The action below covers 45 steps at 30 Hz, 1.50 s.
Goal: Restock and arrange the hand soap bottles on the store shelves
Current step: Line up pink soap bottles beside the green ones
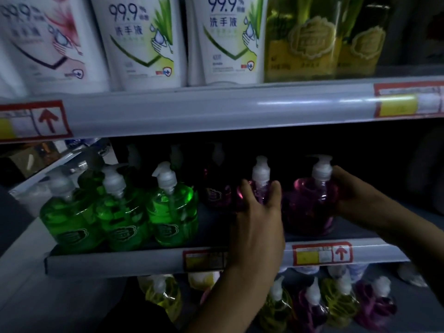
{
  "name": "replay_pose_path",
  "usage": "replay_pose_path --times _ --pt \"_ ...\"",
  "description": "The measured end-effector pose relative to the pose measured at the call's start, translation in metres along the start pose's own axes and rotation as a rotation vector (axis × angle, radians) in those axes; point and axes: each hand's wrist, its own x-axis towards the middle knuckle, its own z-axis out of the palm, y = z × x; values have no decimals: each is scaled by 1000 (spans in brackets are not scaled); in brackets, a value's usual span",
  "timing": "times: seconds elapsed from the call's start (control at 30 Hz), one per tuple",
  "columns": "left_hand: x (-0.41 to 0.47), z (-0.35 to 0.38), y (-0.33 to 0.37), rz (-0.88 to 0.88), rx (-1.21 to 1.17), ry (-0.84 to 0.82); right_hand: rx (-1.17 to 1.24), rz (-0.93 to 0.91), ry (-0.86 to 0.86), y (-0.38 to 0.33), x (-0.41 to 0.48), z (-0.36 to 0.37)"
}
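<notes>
On the middle shelf (144, 260) stand several green pump bottles (171, 207) at the left and pink ones to the right. My left hand (258, 212) grips a pink pump bottle (260, 186) around its shoulder, fingers curled over both sides. Right beside it, my right hand (355, 193) holds a second pink pump bottle (310, 205) from its right side, near the neck. Another pink bottle (215, 191) stands further back in shadow.
The upper shelf (216, 109) carries white refill pouches (141, 39) and yellow pouches (305, 42). Below, the lower shelf holds yellow bottles (163, 299) and pink bottles (374, 306). Price tags (322, 253) line the shelf rails. A gap lies between the green and pink bottles.
</notes>
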Motion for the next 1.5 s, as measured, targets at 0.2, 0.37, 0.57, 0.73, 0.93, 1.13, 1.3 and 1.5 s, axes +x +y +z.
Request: replay_pose_path --times 0.2,0.37,0.57,0.73,0.93,1.13,1.3,1.5 --pt "-4 -16 -18 3 -50 44 -194 -3 95 -1 -4 11" --pt "-5 -27 -47 -31 -93 133 -338 49 229 1 11 25" --pt "-5 -23 -69 -6 -128 190 -240 146 237 -2 41 47" --pt "-4 -18 -71 7 -155 245 -63 184 156 -5 62 71" --pt "-5 -16 -79 73 -206 283 -69 142 100 -10 69 91" --pt "-12 -15 -84 128 -277 272 -300 90 84 -24 58 87" --pt "-45 -25 -97 252 -244 370 -496 -108 414 -34 -2 95" --pt "-101 13 -125 390 -277 -215 -307 122 -245 -22 -72 119"
